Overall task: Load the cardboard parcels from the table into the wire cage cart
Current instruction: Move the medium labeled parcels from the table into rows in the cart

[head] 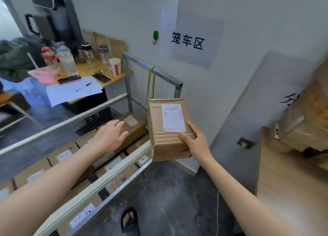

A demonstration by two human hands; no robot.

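While parcels fill the cart, one hand grips a box.

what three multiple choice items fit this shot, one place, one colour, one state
1. Where is the left hand? A over a stacked parcel in the wire cage cart; B on the desk; C on the floor.
2. What colour is the wall hook? A red; B green; C blue.
3. What is the right hand doing? A hanging empty; B gripping a labelled parcel; C pressing the wall.
Answers: A, it reaches inside the wire cage cart; B, it is green; B, its fingers curl round the labelled parcel.
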